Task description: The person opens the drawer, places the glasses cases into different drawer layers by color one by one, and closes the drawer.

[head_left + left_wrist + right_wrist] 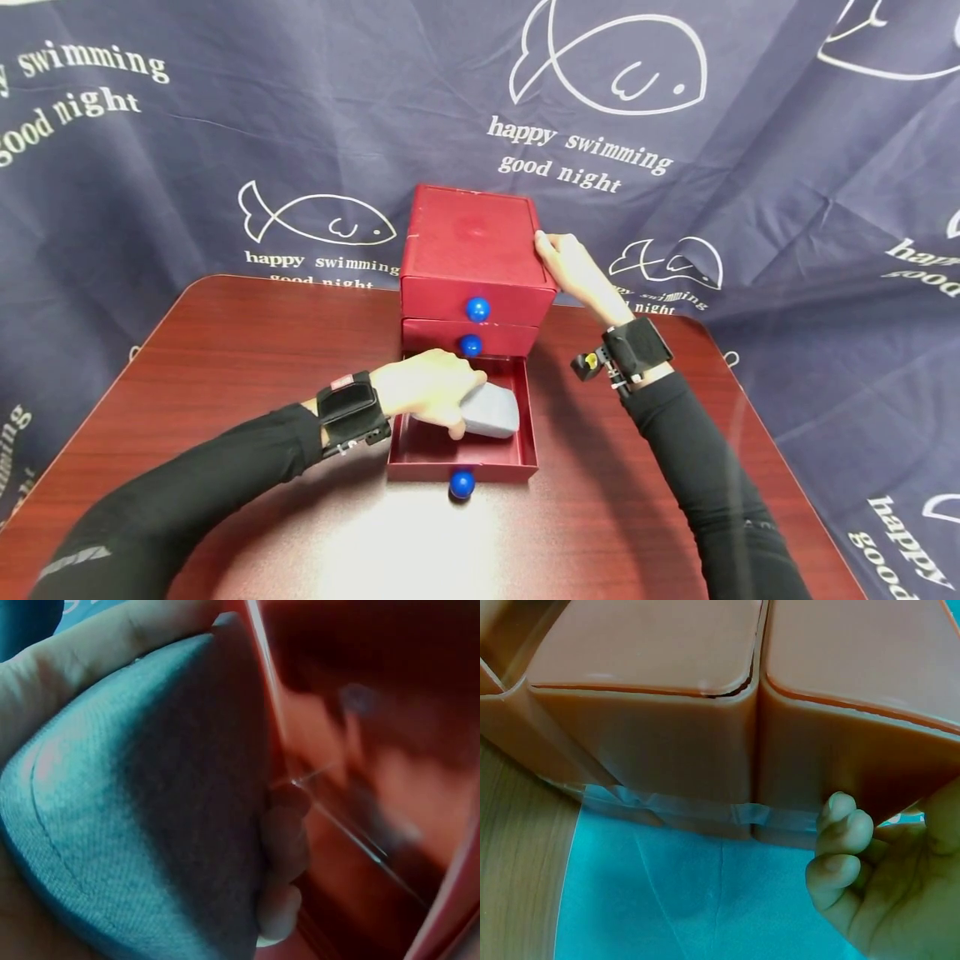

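A red drawer cabinet with blue ball knobs stands at the back of the table, its bottom drawer pulled out. Inside that drawer's outline is a grey, fabric-covered case with a stitched seam. My left hand grips the case from the left, thumb on the near side. Seen from the left wrist, the fabric case fills the palm, with fingertips curled around its far edge. My right hand holds the cabinet's upper right side; curled fingers show at its back edge in the right wrist view.
The upper two drawers are closed, with a blue knob on the top one. A brown wooden table carries the cabinet. Behind it hangs a dark blue cloth printed with fish and lettering.
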`<state>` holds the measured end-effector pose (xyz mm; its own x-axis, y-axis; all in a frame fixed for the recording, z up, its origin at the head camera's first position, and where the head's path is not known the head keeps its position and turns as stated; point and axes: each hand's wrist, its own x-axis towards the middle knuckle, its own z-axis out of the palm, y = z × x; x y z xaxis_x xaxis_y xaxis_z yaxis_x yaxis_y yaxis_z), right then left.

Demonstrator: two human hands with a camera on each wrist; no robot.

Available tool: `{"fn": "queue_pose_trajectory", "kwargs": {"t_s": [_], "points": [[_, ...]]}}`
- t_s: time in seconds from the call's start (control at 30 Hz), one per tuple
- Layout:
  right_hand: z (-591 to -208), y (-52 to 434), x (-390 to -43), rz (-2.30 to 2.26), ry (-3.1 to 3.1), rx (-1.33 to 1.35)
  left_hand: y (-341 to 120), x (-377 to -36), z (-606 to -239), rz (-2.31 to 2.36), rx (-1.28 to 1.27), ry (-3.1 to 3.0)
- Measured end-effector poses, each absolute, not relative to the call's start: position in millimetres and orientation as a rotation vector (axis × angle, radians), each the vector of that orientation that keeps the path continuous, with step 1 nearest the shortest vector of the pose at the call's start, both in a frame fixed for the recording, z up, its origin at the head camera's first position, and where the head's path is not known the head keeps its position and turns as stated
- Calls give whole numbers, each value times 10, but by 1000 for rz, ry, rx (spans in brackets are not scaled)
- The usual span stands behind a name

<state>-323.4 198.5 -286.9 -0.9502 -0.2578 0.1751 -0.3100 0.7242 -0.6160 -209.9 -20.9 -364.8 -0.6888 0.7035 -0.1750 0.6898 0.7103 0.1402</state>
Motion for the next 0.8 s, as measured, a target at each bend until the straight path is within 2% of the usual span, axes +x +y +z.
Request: {"fn": "queue_pose_trajectory", "kwargs": {"t_s": [0.8], "points": [[-2870,1966,-3216,1071,-2832,455,-67,-2119,-3735,11,1092,2709]]}}
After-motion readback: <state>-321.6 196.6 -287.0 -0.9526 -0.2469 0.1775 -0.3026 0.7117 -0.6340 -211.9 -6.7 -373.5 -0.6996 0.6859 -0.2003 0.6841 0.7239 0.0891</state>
